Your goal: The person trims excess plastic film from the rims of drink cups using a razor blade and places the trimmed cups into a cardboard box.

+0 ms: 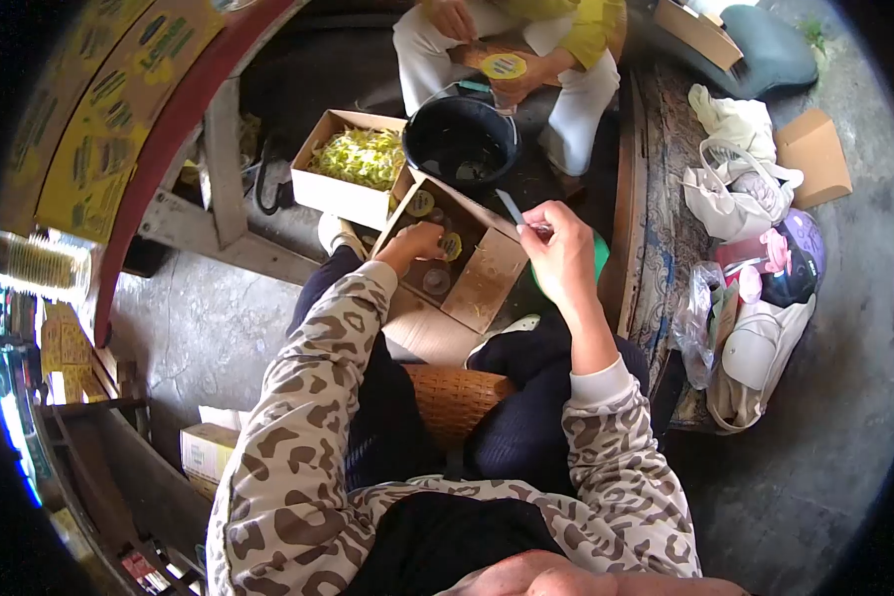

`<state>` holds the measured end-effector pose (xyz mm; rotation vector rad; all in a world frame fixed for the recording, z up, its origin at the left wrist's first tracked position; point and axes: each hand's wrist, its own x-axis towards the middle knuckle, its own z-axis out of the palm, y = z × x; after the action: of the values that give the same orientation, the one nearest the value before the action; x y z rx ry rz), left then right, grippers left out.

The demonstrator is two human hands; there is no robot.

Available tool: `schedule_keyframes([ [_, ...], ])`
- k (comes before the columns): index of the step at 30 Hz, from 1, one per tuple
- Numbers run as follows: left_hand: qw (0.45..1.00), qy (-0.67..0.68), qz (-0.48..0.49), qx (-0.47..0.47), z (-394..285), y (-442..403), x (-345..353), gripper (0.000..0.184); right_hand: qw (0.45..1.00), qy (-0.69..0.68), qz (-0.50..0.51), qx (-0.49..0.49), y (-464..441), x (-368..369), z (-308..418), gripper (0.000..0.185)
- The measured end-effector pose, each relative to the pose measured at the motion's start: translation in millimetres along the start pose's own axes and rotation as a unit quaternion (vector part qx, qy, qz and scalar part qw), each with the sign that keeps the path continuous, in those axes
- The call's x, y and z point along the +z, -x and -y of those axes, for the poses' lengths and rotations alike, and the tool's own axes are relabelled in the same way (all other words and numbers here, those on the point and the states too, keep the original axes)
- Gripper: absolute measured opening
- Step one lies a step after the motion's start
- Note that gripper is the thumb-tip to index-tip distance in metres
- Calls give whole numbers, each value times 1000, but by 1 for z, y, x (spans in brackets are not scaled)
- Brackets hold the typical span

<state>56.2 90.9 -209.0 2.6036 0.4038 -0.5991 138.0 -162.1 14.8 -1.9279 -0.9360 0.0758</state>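
Observation:
My left hand (417, 244) reaches into an open cardboard box (499, 266) between my feet. Its fingers are closed at the edge of a small cup with a round yellow label (451, 246). Another yellow-labelled cup (420, 204) and a clear cup (435, 281) stand in the same box. Above the box's right side, my right hand (562, 253) grips a knife (510, 207), its flat grey blade pointing up and left. Part of the handle is hidden by my fingers. Behind that hand, a green rounded object (601, 256) partly shows.
A black bucket (462, 139) and a box of yellow-green shreds (358, 159) stand beyond. Opposite, a seated person (591, 40) holds a yellow-labelled cup (504, 66). Bags (740, 194) and a purple helmet (800, 253) lie right. A wooden frame (223, 169) stands left.

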Motion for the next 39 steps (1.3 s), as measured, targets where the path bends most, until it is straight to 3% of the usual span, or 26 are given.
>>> schedule_keyframes([
  [4,997,-10,44,-66,7,-18,29,57,997,54,44,36,0,-5,-8,10],
  [6,992,48,-30,-110,6,-24,42,64,990,99,85,60,-1,-8,-10,9],
  [10,990,70,14,-123,11,-45,73,76,988,81,100,86,-1,-10,-13,10],
  [15,977,152,-26,-144,20,-62,121,108,987,74,107,94,-2,-11,-16,11],
  [18,974,177,-63,-123,25,-71,138,114,988,68,107,94,-5,-11,-14,11],
  [24,968,212,-127,-42,30,-83,144,99,986,56,112,109,-7,-8,-18,12],
  [26,970,196,-128,-59,22,-79,139,95,987,62,108,106,-9,-7,-21,11],
  [31,968,198,-124,-96,-17,-54,72,91,988,72,90,99,-12,-6,-33,11],
  [34,977,120,-164,-59,-26,-50,36,85,990,70,78,94,-12,-8,-36,11],
  [36,988,95,-121,-13,-26,-46,7,77,990,71,74,95,-12,-10,-36,11],
  [39,986,101,-129,44,-34,-26,-40,80,993,65,47,91,-12,-17,-35,11],
])
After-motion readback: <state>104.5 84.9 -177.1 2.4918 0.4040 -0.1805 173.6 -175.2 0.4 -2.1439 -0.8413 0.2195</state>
